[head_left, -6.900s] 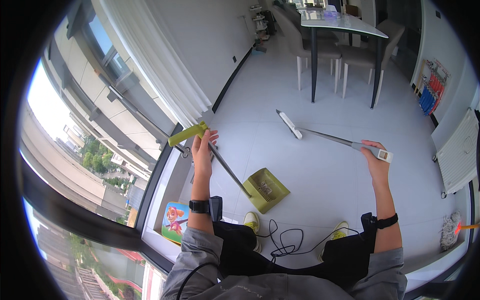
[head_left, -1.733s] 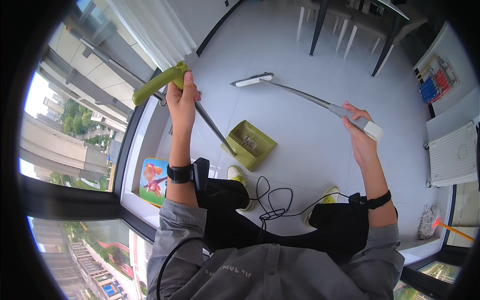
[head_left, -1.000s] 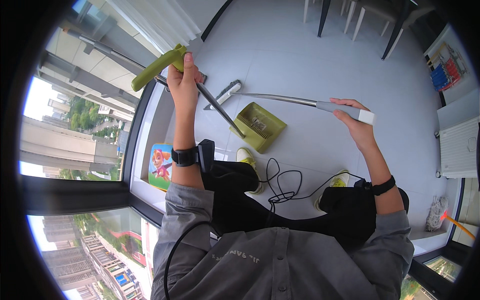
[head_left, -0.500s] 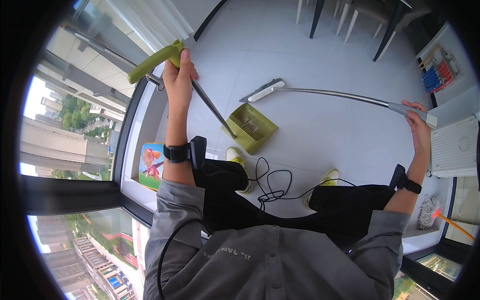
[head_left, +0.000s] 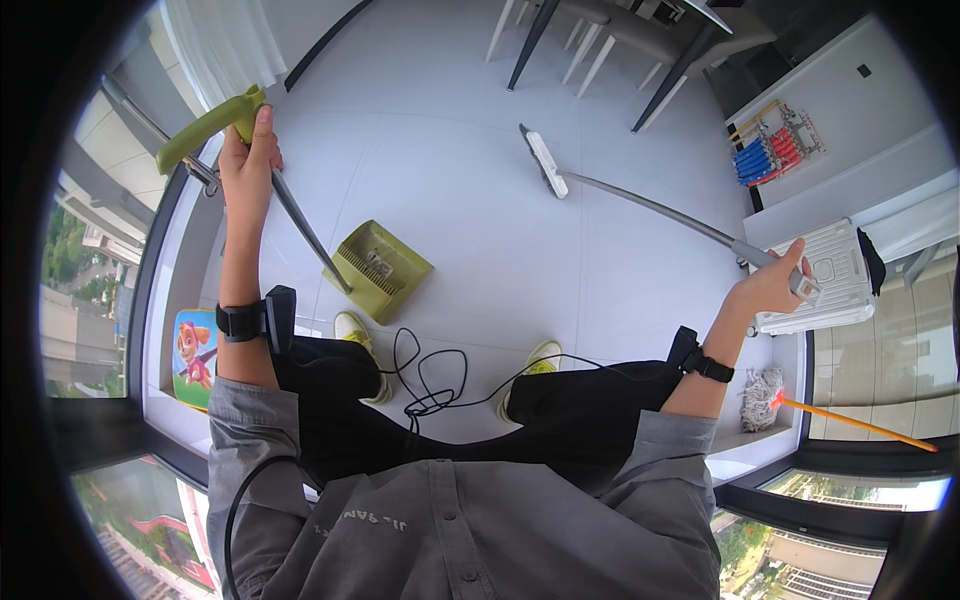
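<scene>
My left hand (head_left: 250, 160) is wrapped round the green handle of a long-handled dustpan, just below its crosspiece. The green dustpan (head_left: 405, 285) rests on the floor in front of my left foot, with some grey debris inside it. My right hand (head_left: 768, 285) grips the grey end of a broom's long metal handle. The broom head (head_left: 544, 160), white with dark grey bristles, lies at the floor farther off, to the right of the dustpan and apart from it.
A black cable (head_left: 430, 385) lies looped on the floor between my feet. Chairs and a table (head_left: 640, 40) stand at the back. To the right are a white suitcase (head_left: 825, 285), a mop (head_left: 765, 400) with an orange handle and a red-and-blue rack (head_left: 770, 150). Windows line the left.
The broom head has swung away from the dustpan's edge, farther off and to the right, and its bristles have turned. The view has shifted to the right. The left hand keeps its hold.
</scene>
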